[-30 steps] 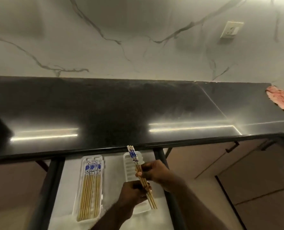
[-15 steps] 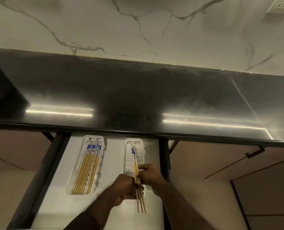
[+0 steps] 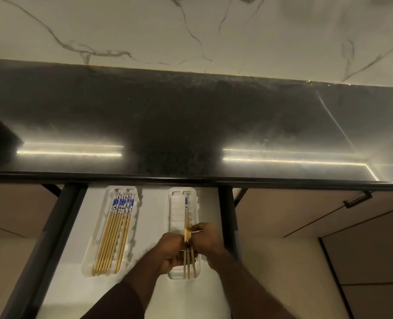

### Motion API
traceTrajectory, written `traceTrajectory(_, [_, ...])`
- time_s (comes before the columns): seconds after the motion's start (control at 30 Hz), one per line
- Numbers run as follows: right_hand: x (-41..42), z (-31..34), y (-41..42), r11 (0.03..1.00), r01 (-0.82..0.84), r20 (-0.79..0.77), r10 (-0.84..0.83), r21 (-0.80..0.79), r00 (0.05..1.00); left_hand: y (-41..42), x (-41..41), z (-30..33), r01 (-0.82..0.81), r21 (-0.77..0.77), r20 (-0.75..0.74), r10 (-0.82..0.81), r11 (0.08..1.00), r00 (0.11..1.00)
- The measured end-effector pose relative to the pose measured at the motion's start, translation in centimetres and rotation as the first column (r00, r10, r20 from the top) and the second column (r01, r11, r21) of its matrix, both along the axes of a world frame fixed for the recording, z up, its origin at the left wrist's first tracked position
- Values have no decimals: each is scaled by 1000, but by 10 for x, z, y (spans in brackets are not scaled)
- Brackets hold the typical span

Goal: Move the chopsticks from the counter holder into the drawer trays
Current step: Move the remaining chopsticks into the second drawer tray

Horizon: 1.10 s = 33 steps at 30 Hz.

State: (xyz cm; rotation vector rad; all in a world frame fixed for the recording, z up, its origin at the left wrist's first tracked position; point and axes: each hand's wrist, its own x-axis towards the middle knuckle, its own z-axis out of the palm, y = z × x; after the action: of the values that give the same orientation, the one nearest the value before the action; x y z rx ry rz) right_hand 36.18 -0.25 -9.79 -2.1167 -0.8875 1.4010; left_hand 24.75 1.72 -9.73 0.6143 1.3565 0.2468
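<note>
Overhead, dark glossy counter, marble wall.

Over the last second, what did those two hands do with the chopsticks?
Both hands, left and right, lowered the held chopsticks from a tilt above the right tray until they lie lengthwise along it, still gripped. The left tray and its chopstick row stayed put.

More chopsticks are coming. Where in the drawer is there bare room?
Free: the slots of the right tray left of the held chopsticks, and the drawer floor between the trays. Crowded: the left tray, nearly full, and around both hands.
</note>
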Motion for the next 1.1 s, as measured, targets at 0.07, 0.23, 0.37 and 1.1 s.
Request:
traceTrajectory(0.07, [-4, -2, 1, 1000, -4, 53, 4, 3, 999, 2, 2, -4, -8, 21, -10, 9, 1000, 1000])
traceTrajectory(0.23, [-15, -6, 1, 999, -26, 187, 20, 28, 982, 5, 9, -13, -61, 37, -57, 63, 997, 996])
traceTrajectory(0.37, [-21, -10, 1, 999, -30, 268, 20, 30, 963, 5, 15, -19, -89, 72, -117, 97, 993, 988])
traceTrajectory(1.1, [-13, -15, -4, 997, 36, 333, -59, 75, 941, -1, 29, -68, -111, 105, -116, 123, 988, 986])
